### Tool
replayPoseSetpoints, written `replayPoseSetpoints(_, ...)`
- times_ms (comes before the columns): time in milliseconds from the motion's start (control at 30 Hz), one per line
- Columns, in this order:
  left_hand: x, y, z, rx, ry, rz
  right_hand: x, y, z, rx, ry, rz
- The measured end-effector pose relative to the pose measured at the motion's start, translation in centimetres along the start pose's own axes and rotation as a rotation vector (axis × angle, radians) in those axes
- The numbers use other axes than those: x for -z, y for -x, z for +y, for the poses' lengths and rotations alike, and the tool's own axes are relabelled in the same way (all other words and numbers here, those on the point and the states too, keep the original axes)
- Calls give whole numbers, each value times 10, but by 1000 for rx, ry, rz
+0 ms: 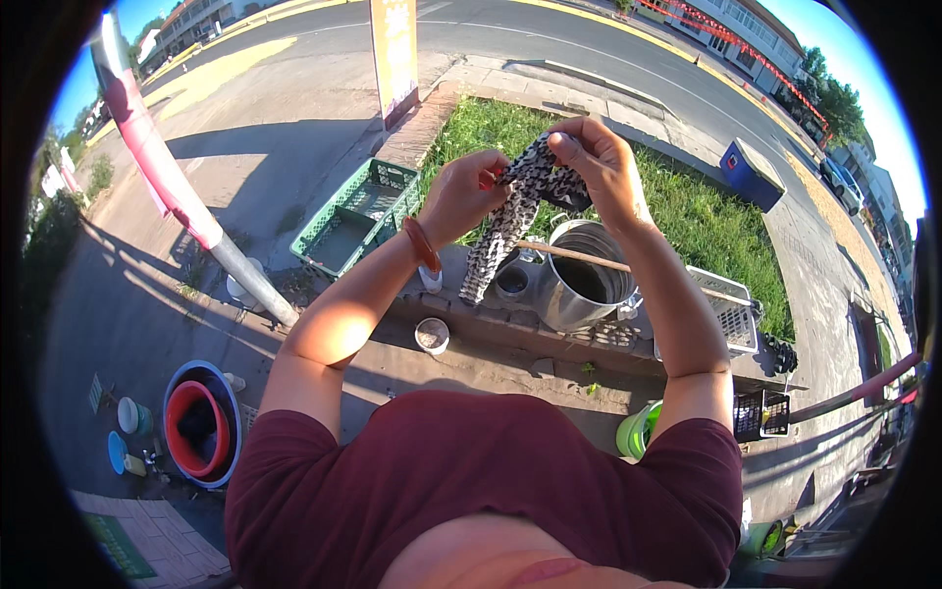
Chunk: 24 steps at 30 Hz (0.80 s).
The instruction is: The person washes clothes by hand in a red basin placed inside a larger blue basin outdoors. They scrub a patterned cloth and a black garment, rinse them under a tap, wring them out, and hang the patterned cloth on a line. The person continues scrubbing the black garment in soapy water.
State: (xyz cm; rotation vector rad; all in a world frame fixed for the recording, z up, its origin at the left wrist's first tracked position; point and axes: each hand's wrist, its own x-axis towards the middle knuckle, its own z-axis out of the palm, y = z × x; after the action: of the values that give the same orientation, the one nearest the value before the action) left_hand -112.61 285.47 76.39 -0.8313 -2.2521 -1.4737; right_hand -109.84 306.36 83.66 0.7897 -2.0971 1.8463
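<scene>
Both of my hands hold up a black-and-white patterned cloth in front of me. My left hand pinches its left side between thumb and fingers. The upper right part is gripped by my right hand, thumb towards me. One long piece of the cloth hangs down to the left; a darker part hangs between the hands. Behind and below my right hand stands a metal bucket with a wooden stick lying across its top. A small dark pot sits beside the hanging end.
A green plastic crate stands left of the grass, a white basket at the right. On the ground are a white tub, a lime-green bucket and a red basin inside a blue one. A pole leans at left.
</scene>
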Motion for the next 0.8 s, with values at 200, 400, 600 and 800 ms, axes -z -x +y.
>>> replayPoseSetpoints(200, -6, 23, -31, 144, 121, -90, 15, -17, -14, 131, 217, 51)
replayPoseSetpoints(400, 29, 28, -19, 231, 520, -248, 61, -1, -40, 62, 389, -125)
replayPoseSetpoints(600, 38, 9, 1, 240, 434, -288, 121, 9, -39, 109, 739, -237)
replayPoseSetpoints(800, 12, -58, 42, -109, 163, -157, 150, 19, -61, -45, 924, 214)
